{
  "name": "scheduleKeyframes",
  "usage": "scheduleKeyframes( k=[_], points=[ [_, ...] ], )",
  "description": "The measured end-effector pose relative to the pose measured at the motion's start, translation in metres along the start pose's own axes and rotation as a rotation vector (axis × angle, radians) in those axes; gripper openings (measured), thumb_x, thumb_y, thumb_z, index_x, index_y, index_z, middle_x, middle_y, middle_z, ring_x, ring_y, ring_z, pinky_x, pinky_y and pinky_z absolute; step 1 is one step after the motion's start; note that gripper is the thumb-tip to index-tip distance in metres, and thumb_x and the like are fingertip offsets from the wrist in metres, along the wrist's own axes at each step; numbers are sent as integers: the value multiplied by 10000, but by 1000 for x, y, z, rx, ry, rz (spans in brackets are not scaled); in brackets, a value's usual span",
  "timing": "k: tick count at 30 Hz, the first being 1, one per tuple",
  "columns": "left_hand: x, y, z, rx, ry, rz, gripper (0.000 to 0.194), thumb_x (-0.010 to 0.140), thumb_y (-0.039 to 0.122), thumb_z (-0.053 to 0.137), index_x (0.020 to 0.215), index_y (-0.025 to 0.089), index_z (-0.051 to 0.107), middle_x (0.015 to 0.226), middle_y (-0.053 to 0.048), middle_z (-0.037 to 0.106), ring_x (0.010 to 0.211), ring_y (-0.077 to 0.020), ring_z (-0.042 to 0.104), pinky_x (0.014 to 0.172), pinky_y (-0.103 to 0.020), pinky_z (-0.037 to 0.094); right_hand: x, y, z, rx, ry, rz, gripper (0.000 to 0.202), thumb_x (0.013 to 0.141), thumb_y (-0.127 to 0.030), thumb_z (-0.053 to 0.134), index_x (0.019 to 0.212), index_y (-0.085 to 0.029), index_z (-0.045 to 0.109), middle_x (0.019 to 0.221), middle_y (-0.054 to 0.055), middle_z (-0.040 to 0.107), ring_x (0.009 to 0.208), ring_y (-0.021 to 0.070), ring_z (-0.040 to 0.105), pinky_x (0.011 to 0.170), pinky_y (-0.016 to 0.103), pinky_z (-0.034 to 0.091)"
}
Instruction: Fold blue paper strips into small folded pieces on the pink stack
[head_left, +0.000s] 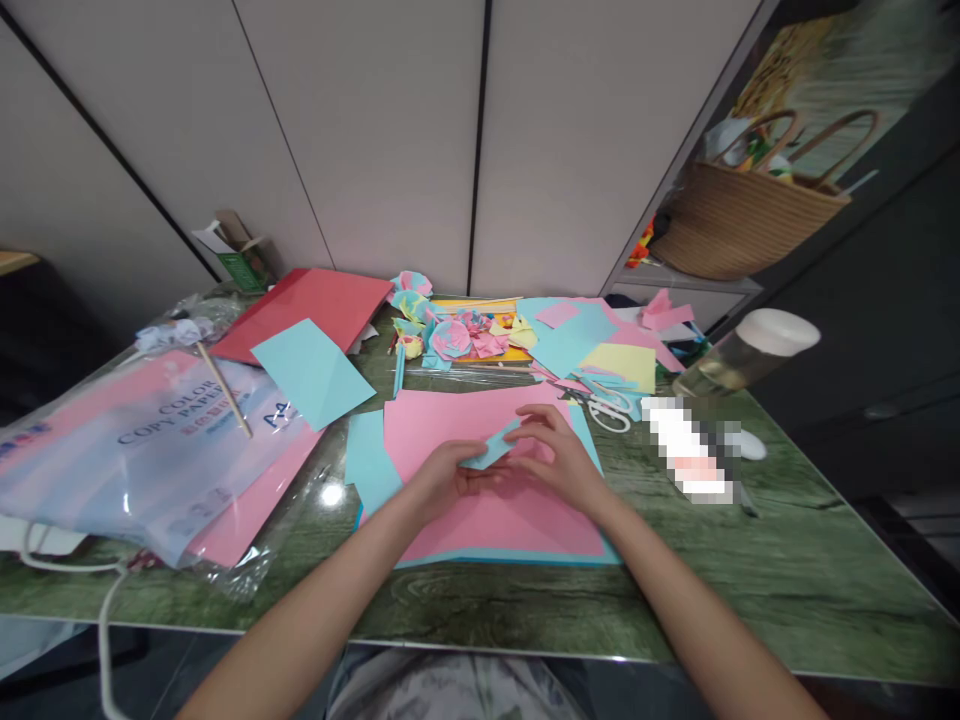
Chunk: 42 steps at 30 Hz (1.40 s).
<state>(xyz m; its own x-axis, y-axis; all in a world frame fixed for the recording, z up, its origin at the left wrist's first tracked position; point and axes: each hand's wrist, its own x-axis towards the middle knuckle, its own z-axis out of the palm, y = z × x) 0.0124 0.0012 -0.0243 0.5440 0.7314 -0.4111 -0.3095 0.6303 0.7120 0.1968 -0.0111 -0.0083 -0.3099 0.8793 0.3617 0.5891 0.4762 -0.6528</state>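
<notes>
Between my hands is a small folded piece of light blue paper (492,448), held above a large pink sheet (450,525). My left hand (444,478) is closed on the paper's left end. On the other side, my right hand (556,455) has its fingers curved, with fingertips at the paper's upper right end. Blue sheets (371,455) stick out from under the pink one. Behind it lie several paper flowers (451,340) in pink, blue and yellow. White-handled scissors (611,410) rest to the right of the pink sheet.
At left are a plastic pack of color paper (172,430), a red sheet (322,300) and a blue sheet (311,375). Paper scraps (622,362), a lidded bottle (739,350), a blurred-out object (686,450) and a white mouse-like object (746,445) lie at right.
</notes>
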Motion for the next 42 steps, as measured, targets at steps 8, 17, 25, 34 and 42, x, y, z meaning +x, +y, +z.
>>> scheduleKeyframes(
  k=[8,17,25,34,42],
  points=[
    [-5,6,-4,136,-71,-91,302,712,233,488,878,24,629,890,-184,651,778,-226,627,693,-279,467,2,3,-12,246,-67,77,164,704,-254,608,868,-256,621,1111,48,449,1056,191,429,814,322,410],
    [-9,7,-4,249,-152,-59,309,698,299,532,855,56,641,870,-181,653,730,-216,624,637,-285,442,2,3,-11,452,-184,203,106,738,-272,555,799,-199,601,1154,70,424,1041,173,454,763,282,432],
    [-8,2,-2,429,-140,-10,412,721,465,507,839,90,633,841,-156,659,684,-183,620,618,-265,435,2,3,0,623,-207,341,175,758,-346,506,787,-176,534,725,3,565,681,127,536,645,268,424],
    [-9,7,6,571,114,267,483,606,410,652,1021,172,587,998,-108,617,856,-215,584,675,-288,453,2,6,6,552,-50,362,164,732,-334,533,757,-172,545,707,2,575,645,121,530,606,252,405],
    [-6,3,6,533,168,422,368,573,285,694,911,160,622,960,-89,638,883,-206,583,765,-305,450,3,-1,5,602,58,339,141,734,-317,539,758,-178,546,814,26,589,715,127,547,669,269,430]
  ],
)
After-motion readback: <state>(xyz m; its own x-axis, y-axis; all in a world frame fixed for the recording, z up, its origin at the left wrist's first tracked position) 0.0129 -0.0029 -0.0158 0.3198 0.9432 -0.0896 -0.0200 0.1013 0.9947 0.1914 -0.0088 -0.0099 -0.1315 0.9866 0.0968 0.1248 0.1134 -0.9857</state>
